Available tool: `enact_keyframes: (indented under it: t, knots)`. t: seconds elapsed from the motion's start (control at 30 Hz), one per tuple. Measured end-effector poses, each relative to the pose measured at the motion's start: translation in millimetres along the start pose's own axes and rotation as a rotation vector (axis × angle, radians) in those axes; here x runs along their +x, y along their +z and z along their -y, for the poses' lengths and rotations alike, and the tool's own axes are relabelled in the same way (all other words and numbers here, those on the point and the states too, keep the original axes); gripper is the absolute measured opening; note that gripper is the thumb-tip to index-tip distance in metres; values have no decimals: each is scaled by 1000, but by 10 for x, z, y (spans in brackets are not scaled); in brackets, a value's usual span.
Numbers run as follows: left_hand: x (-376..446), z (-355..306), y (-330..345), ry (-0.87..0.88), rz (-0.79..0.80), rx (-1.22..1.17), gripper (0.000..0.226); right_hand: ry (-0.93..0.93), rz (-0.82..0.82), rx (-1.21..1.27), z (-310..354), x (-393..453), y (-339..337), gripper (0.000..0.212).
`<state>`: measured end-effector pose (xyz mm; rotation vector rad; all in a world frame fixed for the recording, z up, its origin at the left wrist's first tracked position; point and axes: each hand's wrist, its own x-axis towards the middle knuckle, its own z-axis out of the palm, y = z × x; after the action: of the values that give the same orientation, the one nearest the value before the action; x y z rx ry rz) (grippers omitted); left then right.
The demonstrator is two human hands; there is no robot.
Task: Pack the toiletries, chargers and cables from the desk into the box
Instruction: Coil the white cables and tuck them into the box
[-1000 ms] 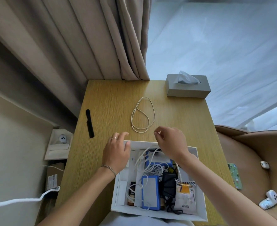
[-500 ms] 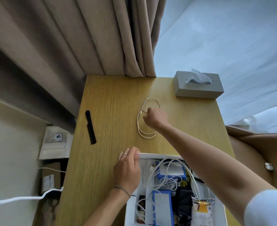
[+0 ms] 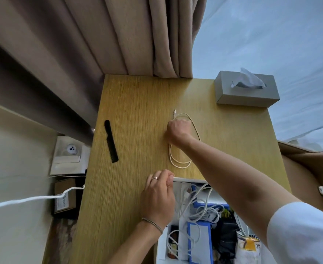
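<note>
1. Two items of the task's kind lie loose on the desk (image 3: 137, 103): a coiled white cable (image 3: 195, 130) and a black comb (image 3: 111, 141). The white box (image 3: 177, 179) at the near edge already holds chargers and tangled cords.
2. The right hand (image 3: 178, 130) is down on the far part of the coil, fingers curled under; it appears to grip the strands there, though the fingertips are hidden, so the exact pinch cannot be told.
3. The left hand (image 3: 157, 197) rests on the box's far left corner, fingers loosely bent over the rim, apparently steadying it.
4. To do this step well, the person would best gather all the loops in one grasp before lifting, so no strand trails and snags on the box rim or the cords already inside.
5. The left hand keeping the box steady would help when the coil is lowered in.
6. The coil is a long oval; its long axis runs from the box end away toward the curtain (image 3: 137, 35), with the free plug at the far end pointing at the curtain.
7. The comb lies well apart to the left, its long axis roughly parallel to the coil's, slightly slanted.
</note>
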<state>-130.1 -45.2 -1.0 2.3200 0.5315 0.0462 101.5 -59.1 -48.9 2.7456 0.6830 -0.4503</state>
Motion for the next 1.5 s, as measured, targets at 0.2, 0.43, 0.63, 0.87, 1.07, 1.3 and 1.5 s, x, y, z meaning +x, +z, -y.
enact_keyframes:
  t: [0.2,0.43,0.63,0.87,1.07,1.3,1.5]
  knots:
    - [-7,-8,1,-6,-8,5,31,-62,-11,-55,28,-66,76,25]
    - [-6,1,20,-4,-21,-4,30,53,12,600,-250,-24,158,19]
    - [-6,10,29,4,-29,-2,30,142,193,1450,-573,-251,14,15]
    - [-13,12,46,9,-25,-8,32,29,101,1628,-882,-777,-469,22]
    - [-14,43,57,8,-35,-27,30,-81,16,1626,-1089,-1397,-931,29]
    - [-27,37,62,17,-55,-44,27,-269,33,1686,-1273,-2226,-1267,31]
    - [-30,41,56,19,-50,-67,27,-362,61,1722,-1387,-2784,-1268,32]
